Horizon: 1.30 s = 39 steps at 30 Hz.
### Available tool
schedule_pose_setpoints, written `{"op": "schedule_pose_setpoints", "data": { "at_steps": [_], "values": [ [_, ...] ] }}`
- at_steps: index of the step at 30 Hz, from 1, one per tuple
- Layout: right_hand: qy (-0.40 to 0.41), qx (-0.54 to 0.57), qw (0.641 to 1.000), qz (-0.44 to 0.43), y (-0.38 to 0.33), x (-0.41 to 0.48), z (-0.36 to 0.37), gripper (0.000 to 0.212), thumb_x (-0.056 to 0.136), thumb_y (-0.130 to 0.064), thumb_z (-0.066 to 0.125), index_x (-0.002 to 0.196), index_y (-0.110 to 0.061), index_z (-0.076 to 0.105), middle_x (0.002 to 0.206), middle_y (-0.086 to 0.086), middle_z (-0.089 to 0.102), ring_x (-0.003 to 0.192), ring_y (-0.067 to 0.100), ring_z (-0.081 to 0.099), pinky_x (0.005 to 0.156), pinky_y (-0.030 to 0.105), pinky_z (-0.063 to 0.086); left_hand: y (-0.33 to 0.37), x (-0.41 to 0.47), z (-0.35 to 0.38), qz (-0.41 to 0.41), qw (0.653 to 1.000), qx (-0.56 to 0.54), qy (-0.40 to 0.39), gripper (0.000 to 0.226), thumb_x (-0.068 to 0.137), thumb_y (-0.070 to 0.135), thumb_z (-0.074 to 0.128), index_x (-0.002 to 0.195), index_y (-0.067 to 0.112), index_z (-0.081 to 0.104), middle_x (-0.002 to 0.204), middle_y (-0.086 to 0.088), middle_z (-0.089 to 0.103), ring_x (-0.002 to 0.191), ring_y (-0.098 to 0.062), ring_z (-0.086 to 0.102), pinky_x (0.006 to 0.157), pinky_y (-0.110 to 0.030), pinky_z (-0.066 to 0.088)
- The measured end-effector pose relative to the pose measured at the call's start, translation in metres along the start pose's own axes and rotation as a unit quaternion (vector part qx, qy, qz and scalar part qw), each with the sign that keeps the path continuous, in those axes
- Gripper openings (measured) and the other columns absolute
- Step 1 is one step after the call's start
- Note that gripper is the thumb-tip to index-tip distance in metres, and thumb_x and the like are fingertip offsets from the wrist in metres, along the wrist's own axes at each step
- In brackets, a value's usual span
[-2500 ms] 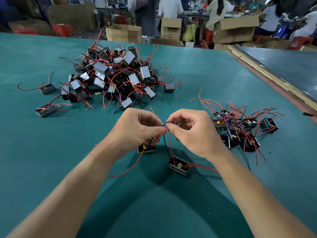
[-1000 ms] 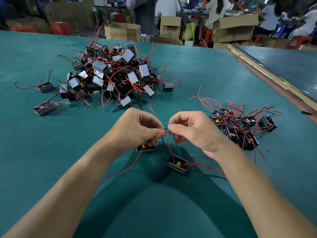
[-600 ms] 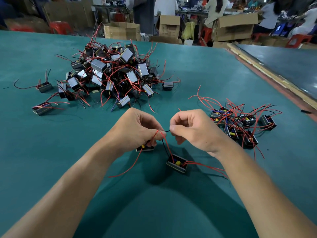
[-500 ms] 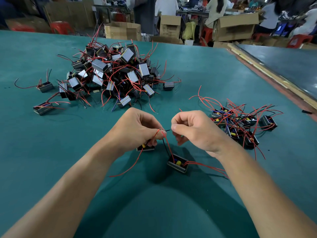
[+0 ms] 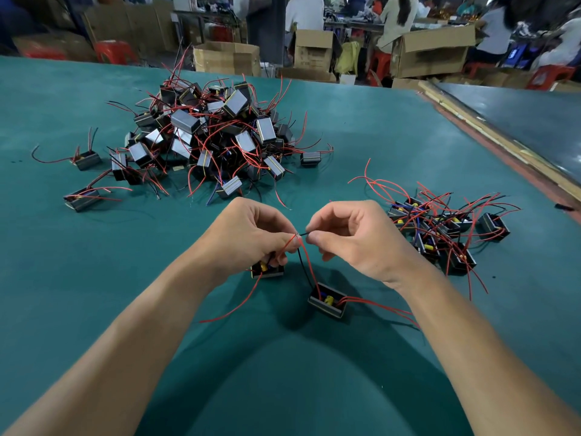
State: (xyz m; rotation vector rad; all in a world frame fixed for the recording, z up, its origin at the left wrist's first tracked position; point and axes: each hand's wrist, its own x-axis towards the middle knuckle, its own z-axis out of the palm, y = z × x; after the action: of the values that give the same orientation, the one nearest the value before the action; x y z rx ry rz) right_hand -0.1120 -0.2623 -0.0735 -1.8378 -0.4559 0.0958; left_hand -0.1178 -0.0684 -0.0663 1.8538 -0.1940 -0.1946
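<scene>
Your hands have drawn a little apart. A couple of seconds ago the fingertips met over the wire ends; now a short run of black wire (image 5: pixel 302 235) shows between them. The fingers of your left hand (image 5: pixel 251 234) are clamped on the tip of the red wire (image 5: pixel 309 265), right where the black one meets it. The fingers of your right hand (image 5: pixel 355 237) are pinched together on the black wire just beside that spot.

Both wires drop to the open module (image 5: pixel 327 300), which lies on the surface (image 5: pixel 94 278) toward its near edge, below your hands. A second module (image 5: pixel 267 271) sits half hidden under your left hand.

The gap suggests the two ends are being joined and you are now pulling the black lead taut or checking the twist. Whether the joint is finished is too small to tell.

The big pile (image 5: pixel 213 143) of modules waits toward the far left corner. The smaller cluster (image 5: pixel 440 228) lies toward the right edge, so most of the lot looks still to be done.
</scene>
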Motion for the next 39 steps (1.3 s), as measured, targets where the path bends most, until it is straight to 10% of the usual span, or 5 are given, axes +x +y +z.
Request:
{"op": "schedule_pose_setpoints", "data": {
  "at_steps": [19, 31, 39],
  "values": [
    [0.087, -0.080, 0.992, -0.045, 0.007, 0.004, 0.004, 0.017, 0.084, -0.005, 0.074, 0.073, -0.017, 0.070, 0.066, 0.005, 0.071, 0.057, 0.013, 0.059, 0.060, 0.042, 0.054, 0.001, 0.000, 0.004, 0.005, 0.999, -0.038, 0.008, 0.012, 0.083, 0.007, 0.074, 0.080, -0.003, 0.066, 0.059, -0.014, 0.066, 0.059, -0.028, 0.057, 0.056, -0.030, 0.046],
    [-0.047, -0.095, 0.994, 0.027, 0.013, 0.003, 0.007, 0.019, 0.089, -0.022, 0.073, 0.080, -0.005, 0.074, 0.061, -0.005, 0.063, 0.053, 0.005, 0.046, 0.054, 0.022, 0.038, 0.004, -0.001, 0.006, 0.026, 0.996, -0.076, 0.037, 0.009, 0.085, -0.003, 0.068, 0.081, 0.001, 0.062, 0.089, -0.033, 0.070, 0.058, -0.026, 0.061, 0.056, -0.030, 0.052],
    [-0.025, -0.021, 0.998, 0.054, 0.013, 0.003, 0.009, 0.016, 0.091, -0.009, 0.070, 0.075, -0.006, 0.071, 0.058, 0.000, 0.064, 0.042, 0.009, 0.048, 0.042, 0.022, 0.043, 0.003, -0.001, 0.005, 0.012, 0.994, -0.104, 0.038, 0.017, 0.087, -0.005, 0.066, 0.099, 0.003, 0.057, 0.081, -0.012, 0.075, 0.052, -0.019, 0.065, 0.054, -0.027, 0.054]
  ]
}}
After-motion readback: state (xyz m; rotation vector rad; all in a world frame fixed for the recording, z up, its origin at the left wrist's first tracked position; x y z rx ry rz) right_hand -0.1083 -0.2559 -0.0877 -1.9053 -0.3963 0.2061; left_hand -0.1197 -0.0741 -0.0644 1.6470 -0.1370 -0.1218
